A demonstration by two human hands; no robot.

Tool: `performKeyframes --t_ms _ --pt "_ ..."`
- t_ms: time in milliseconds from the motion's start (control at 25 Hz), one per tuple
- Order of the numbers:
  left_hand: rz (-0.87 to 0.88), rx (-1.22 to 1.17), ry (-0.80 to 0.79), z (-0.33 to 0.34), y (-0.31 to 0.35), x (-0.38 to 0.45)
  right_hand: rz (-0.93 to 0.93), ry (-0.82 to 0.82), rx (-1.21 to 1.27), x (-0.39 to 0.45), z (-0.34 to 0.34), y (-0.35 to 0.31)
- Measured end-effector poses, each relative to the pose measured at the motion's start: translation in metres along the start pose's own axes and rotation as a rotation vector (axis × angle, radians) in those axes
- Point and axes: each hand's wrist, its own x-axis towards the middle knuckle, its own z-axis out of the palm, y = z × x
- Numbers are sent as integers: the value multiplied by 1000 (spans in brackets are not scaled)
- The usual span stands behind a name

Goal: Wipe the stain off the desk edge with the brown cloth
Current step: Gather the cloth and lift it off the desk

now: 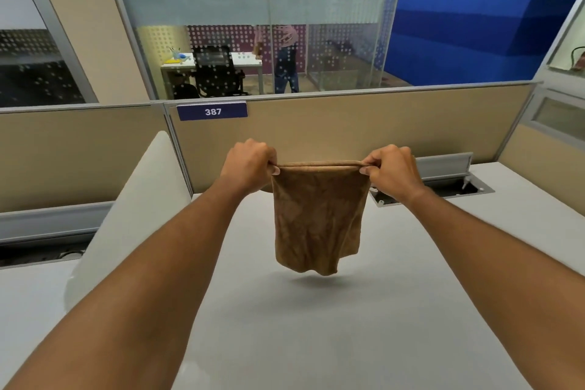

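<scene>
The brown cloth [318, 218] hangs in the air above the white desk [348, 326], stretched flat between both hands. My left hand [248, 165] pinches its upper left corner and my right hand [392, 171] pinches its upper right corner. The cloth's lower edge hangs a little above the desk top and casts a soft shadow there. I see no stain on the part of the desk that is in view, and the near desk edge lies outside the frame.
A white divider panel [133, 209] slants along the desk's left side. A beige partition [348, 127] with a "387" label [212, 111] closes the back. An open cable tray [456, 184] sits at the back right. Behind glass, a person [286, 63] stands near another desk.
</scene>
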Motion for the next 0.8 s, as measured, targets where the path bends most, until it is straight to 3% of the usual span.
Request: performKeyframes --t_ms 360,640,800 --pt "-93 16 -9 20 63 37 -114 -147 177 47 -28 78" --pt "-11 -117 -65 11 71 55 -34 -236 523 71 -36 109" --pt "-98 -171 -187 44 60 68 41 -327 499 82 -5 127"
